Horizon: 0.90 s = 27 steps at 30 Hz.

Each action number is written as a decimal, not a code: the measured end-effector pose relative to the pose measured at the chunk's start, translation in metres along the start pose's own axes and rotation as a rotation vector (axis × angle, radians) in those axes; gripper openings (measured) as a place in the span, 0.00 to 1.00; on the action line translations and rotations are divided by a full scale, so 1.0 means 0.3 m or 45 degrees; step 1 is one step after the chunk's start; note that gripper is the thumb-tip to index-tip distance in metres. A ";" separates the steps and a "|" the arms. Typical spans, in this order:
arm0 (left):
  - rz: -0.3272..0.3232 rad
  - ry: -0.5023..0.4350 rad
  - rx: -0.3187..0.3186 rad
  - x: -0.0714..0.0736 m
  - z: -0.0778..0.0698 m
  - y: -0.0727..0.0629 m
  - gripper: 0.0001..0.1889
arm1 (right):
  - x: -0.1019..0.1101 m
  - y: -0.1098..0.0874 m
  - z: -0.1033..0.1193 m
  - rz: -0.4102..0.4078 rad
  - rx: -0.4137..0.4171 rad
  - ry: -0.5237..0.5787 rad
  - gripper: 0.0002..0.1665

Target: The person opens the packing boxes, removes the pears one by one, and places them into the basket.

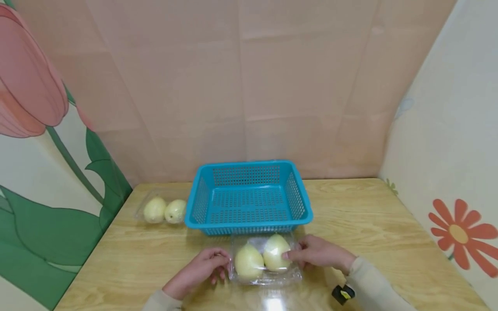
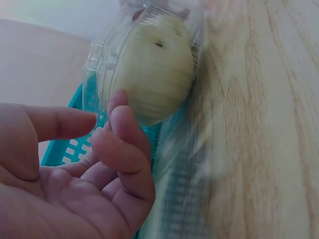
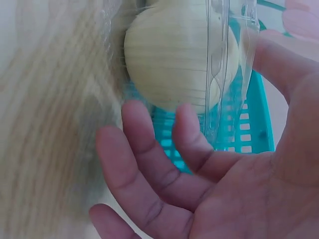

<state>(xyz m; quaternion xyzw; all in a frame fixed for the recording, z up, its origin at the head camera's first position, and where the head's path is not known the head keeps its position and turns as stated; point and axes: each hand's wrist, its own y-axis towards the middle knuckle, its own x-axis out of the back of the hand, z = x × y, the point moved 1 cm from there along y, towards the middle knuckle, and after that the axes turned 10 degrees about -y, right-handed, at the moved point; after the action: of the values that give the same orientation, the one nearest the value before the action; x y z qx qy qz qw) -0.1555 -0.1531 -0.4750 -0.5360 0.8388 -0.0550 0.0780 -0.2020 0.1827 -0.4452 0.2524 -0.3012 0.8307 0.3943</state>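
Note:
A clear plastic clamshell box (image 1: 264, 280) holds two pale yellow pears (image 1: 249, 261), just in front of the blue basket (image 1: 249, 226). My right hand (image 1: 320, 251) grips the box's right side, with the thumb over the lid beside a pear and the fingers at the side. At the box's left edge is my left hand (image 1: 204, 268), its fingers loosely bent. In the left wrist view a gap shows between thumb and fingers, and the fingertips (image 2: 119, 112) are close to the box; whether they touch it I cannot tell.
Left of the basket, a second clear box with two pears (image 1: 154, 210) lies on the wooden table (image 1: 350, 207). A small black and yellow object (image 1: 343, 294) is by the right sleeve. A pink cloth backdrop (image 1: 249, 108) hangs behind, with flower-patterned panels at both sides.

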 end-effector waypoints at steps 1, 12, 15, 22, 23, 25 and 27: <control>0.006 -0.002 0.008 0.000 -0.001 -0.001 0.13 | 0.002 0.002 0.001 -0.023 -0.022 -0.019 0.26; 0.249 -0.125 0.139 0.020 0.019 -0.032 0.14 | 0.005 -0.003 0.026 -0.165 -0.111 -0.150 0.30; 0.270 -0.151 0.149 0.023 0.020 -0.036 0.17 | 0.003 -0.007 0.036 -0.208 -0.104 -0.204 0.31; 0.272 -0.180 0.124 0.023 0.028 -0.030 0.17 | -0.001 -0.023 0.078 -0.325 -0.057 -0.298 0.31; 0.267 -0.180 0.121 0.023 0.029 -0.029 0.17 | -0.003 -0.025 0.085 -0.356 -0.029 -0.329 0.31; 0.263 -0.187 0.122 0.024 0.031 -0.026 0.17 | -0.009 -0.031 0.102 -0.420 0.032 -0.405 0.29; 0.268 -0.201 0.131 0.025 0.034 -0.026 0.16 | -0.018 -0.034 0.125 -0.479 0.119 -0.493 0.26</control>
<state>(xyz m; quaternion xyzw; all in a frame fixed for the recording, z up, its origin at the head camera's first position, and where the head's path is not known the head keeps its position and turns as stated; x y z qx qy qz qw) -0.1497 -0.1631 -0.4841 -0.4429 0.8778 -0.0473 0.1765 -0.1839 0.1588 -0.4197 0.4759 -0.2802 0.6921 0.4649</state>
